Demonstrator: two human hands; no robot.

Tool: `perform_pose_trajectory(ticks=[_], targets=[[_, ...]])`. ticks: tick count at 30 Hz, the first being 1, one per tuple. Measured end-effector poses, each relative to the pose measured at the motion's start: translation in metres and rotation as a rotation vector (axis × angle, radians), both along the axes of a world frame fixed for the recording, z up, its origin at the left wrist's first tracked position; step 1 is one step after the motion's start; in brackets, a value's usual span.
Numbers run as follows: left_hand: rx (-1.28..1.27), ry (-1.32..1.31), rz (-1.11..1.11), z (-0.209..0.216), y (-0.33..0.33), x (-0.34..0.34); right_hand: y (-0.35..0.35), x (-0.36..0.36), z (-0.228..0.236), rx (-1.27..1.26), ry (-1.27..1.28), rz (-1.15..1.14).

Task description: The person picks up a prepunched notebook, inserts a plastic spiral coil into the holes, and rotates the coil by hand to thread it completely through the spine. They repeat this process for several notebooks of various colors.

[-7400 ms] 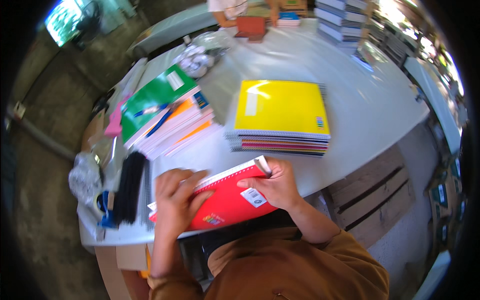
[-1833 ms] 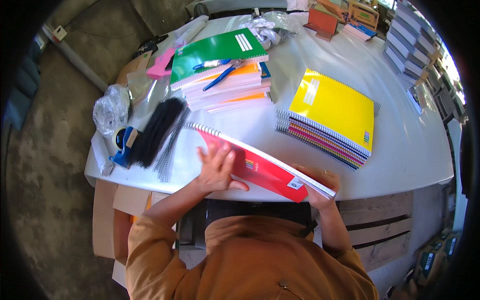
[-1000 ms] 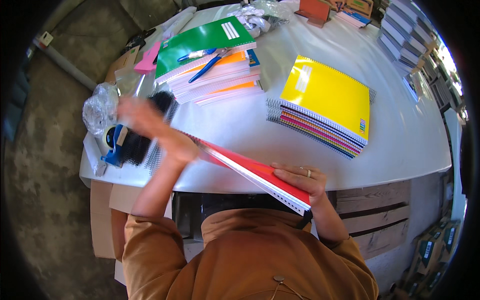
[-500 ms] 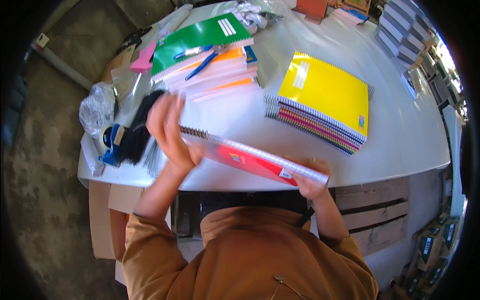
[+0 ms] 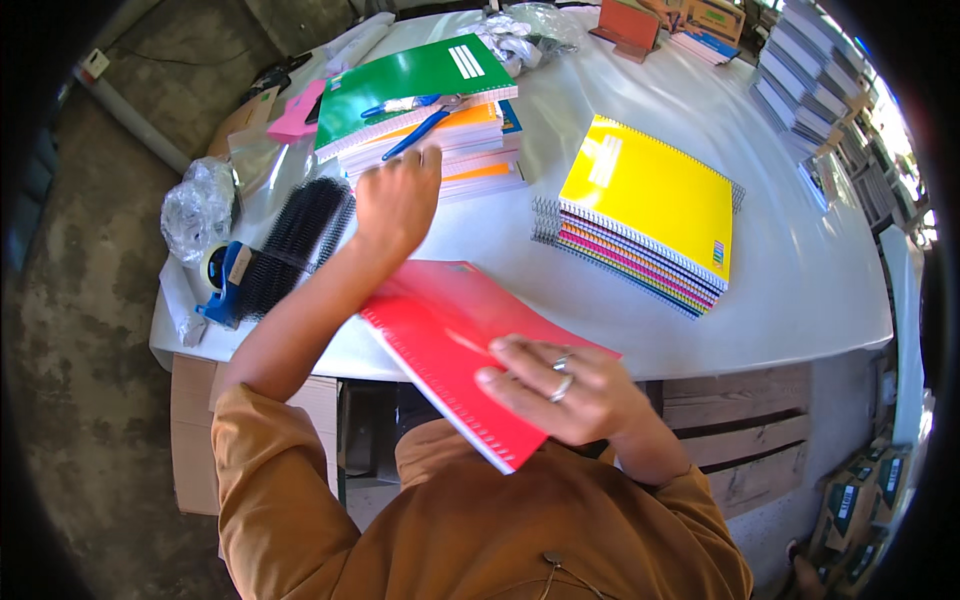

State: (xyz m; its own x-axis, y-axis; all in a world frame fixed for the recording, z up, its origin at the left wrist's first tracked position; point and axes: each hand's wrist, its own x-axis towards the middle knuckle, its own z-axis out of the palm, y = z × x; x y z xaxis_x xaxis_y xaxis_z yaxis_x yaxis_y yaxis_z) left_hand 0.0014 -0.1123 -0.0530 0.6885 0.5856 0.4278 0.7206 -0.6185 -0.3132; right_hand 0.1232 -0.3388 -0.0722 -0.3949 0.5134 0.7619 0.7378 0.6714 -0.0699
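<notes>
Right hand [image 5: 565, 385] rests flat on the red spiral notebook [image 5: 455, 340], fingers [image 5: 520, 350] spread over the cover, rings on two of them. It pins the notebook rather than wrapping it; thumb side hidden, so can't tell if anything curls under the edge. The notebook sits at the near edge of the white bench [image 5: 800, 280], tilted, its spiral-bound edge pointing near-left and overhanging the bench toward the person's torso.

Left hand [image 5: 398, 200] is stretched far-left, off the red notebook, back of hand up, fingers loosely curled and empty as far as visible. Fingertips are at or just touching the near side of the mixed notebook stack [image 5: 450, 140]; can't tell actual contact. That stack has a green notebook [image 5: 410, 85] on top, with a blue pen [image 5: 415, 133] lying across the orange covers beside it.

Right of centre: a second stack of spiral notebooks with a yellow cover [image 5: 650, 195] on top, multicoloured edges below, well apart from both hands.

Left of the left forearm: a bundle of black binding coils [image 5: 295, 240], with a blue tape dispenser [image 5: 222, 285] at its near-left end and crumpled clear plastic [image 5: 197, 205] beside it. A pink item [image 5: 296, 115] lies at the far-left bench edge.

Far right: rows of stacked books [image 5: 810, 80]. Far centre: a brown box [image 5: 630, 22] and more crumpled plastic [image 5: 510, 25].
</notes>
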Motion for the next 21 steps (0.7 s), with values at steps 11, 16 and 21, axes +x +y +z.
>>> perform_pose_trajectory(ticks=[11, 16, 21], targets=[[-0.632, -0.526, -0.331, 0.04, -0.021, -0.013, 0.003, 0.056, -0.052, -0.321, 1.143, -0.088], [-0.369, -0.661, -0.385, 0.025, -0.027, -0.004, 0.007, 0.064, -0.055, -0.389, 1.177, 0.012], [-0.184, -0.65, -0.623, 0.021, -0.025, -0.004, 0.005, 0.062, -0.053, -0.396, 1.17, -0.002]])
